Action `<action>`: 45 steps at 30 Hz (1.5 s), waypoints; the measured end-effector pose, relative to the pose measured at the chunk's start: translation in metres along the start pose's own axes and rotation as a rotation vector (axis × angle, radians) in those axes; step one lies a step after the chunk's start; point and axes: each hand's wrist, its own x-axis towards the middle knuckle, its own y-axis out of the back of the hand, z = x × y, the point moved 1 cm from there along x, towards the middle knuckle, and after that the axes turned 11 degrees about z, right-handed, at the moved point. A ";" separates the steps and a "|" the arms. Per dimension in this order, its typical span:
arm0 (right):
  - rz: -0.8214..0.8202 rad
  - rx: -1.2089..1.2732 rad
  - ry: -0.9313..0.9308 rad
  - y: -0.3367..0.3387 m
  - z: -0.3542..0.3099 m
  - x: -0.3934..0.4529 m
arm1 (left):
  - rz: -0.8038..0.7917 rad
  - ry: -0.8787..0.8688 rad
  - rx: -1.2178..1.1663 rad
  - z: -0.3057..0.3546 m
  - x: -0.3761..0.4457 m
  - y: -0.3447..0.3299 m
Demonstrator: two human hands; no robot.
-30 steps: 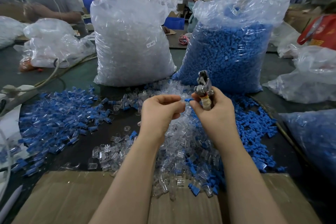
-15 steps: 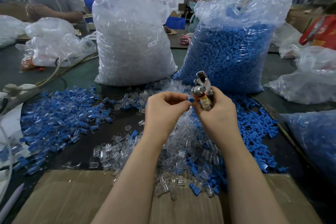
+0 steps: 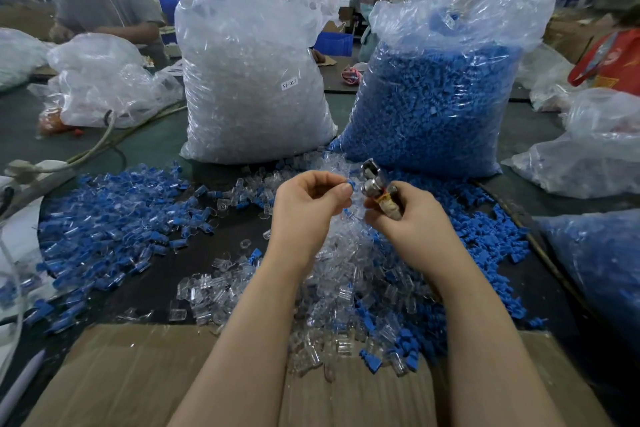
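My left hand pinches a small blue plastic piece between thumb and fingers, held close to the metal tool. My right hand grips a small metal tool with a taped handle, its head pointing up. Both hands hover over a heap of clear plastic caps. A pile of joined blue-and-clear pieces lies to the left. Loose blue pieces lie to the right.
A big bag of clear caps and a big bag of blue pieces stand behind the heaps. Cardboard lies at the near edge. More bags sit at left and right. A person works at the far left.
My hands have drifted slightly apart, and the blue piece now shows at my left fingertips beside the tool's head. The heaps have not moved.
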 end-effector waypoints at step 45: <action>0.097 -0.540 -0.199 0.008 0.025 0.005 | 0.800 0.590 -0.901 -0.011 0.036 0.093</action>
